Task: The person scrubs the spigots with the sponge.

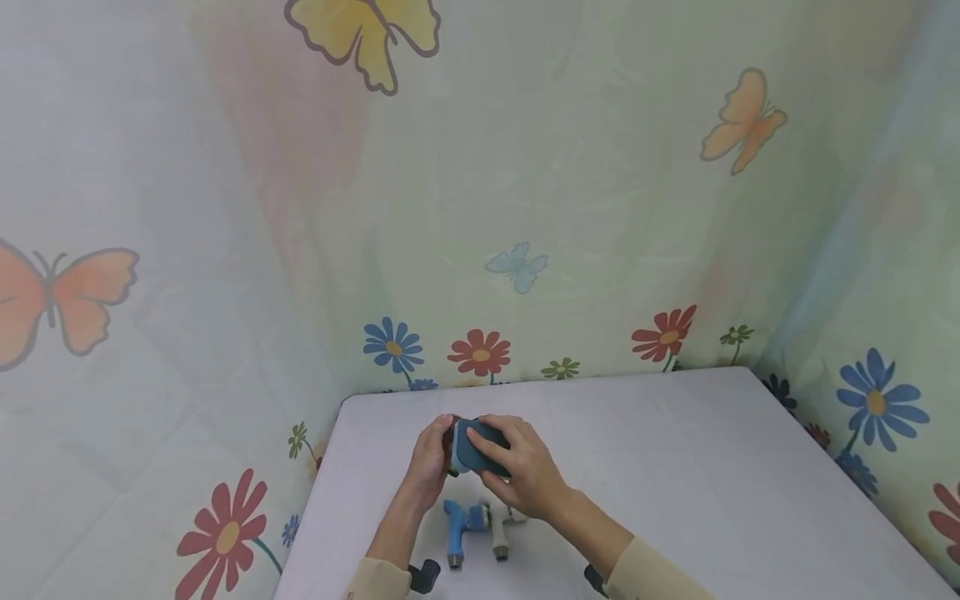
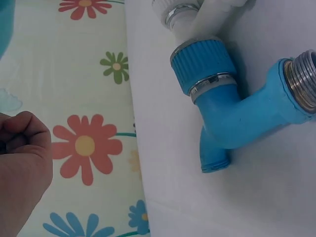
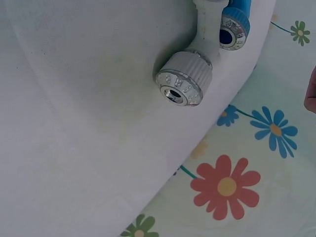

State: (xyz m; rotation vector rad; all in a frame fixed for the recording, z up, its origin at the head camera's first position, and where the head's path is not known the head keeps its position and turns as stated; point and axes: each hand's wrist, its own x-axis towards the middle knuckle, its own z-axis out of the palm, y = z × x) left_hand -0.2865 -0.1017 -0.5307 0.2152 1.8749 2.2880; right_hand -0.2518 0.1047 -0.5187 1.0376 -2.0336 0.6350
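Above the table, both hands hold a dark teal, rounded block-like object (image 1: pixel 474 451) with a pale blue band and a dark left end. I cannot tell its kind. My left hand (image 1: pixel 427 460) grips the left end, and my right hand (image 1: pixel 527 468) has its fingers spread over the top and right side. In the left wrist view my left hand (image 2: pixel 24 173) is at the left edge, fingers curled. Only a bit of a hand (image 3: pixel 311 94) enters the right wrist view. Below the hands lie a blue tap (image 1: pixel 456 533) and a white tap (image 1: pixel 500 529), side by side.
The blue tap (image 2: pixel 242 118) has a ribbed knob and a threaded metal end. The white tap's ribbed knob (image 3: pixel 182 79) carries a silver-coloured cap. A white cloth covers the table (image 1: pixel 675 467). Curtains (image 1: pixel 600 208) printed with flowers and butterflies stand behind and at both sides.
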